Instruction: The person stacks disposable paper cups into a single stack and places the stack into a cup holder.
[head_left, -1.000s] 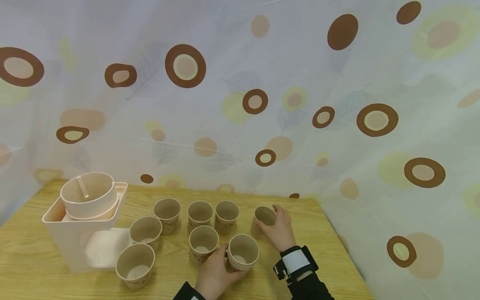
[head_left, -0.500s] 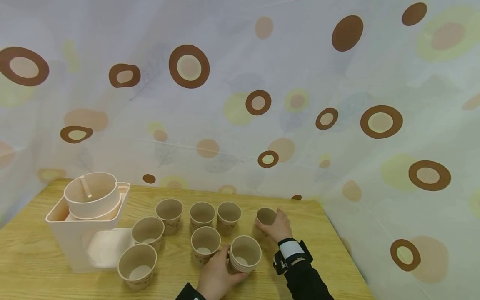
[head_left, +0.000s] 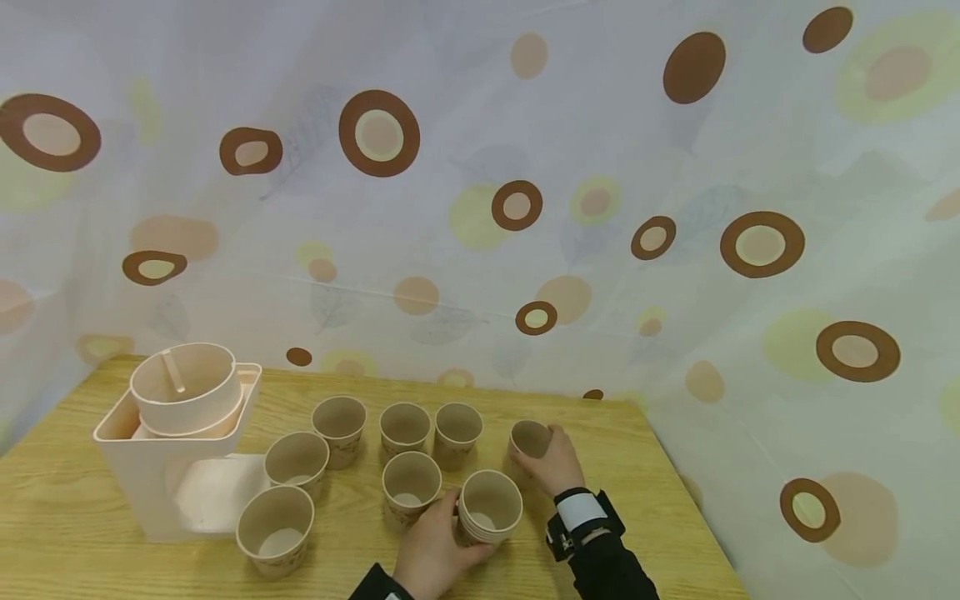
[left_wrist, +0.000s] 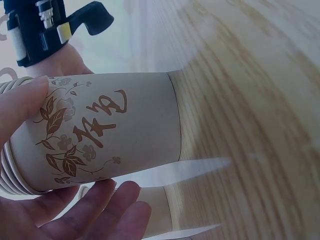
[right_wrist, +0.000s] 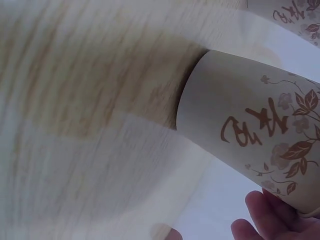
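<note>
My left hand (head_left: 432, 550) grips a nested stack of paper cups (head_left: 491, 506) at the front middle of the table. In the left wrist view the stack (left_wrist: 100, 130) shows several rims and a brown flower print, and its base meets the wood. My right hand (head_left: 553, 465) holds a single paper cup (head_left: 530, 437) near its rim, to the right of and behind the stack. In the right wrist view that cup (right_wrist: 250, 120) has its base at the tabletop, with fingertips (right_wrist: 260, 205) along its side.
Left of the stack stand single paper cups (head_left: 412, 479), (head_left: 458, 427) and several others. A white plastic container (head_left: 142, 475) with a round tub (head_left: 183, 387) on top stands at the left of the wooden table (head_left: 622, 467). A patterned sheet (head_left: 450, 208) hangs behind.
My right hand has come slightly nearer with its cup, and its fingers sit lower around it. The left hand keeps its grip on the stack. The view has shifted a little.
</note>
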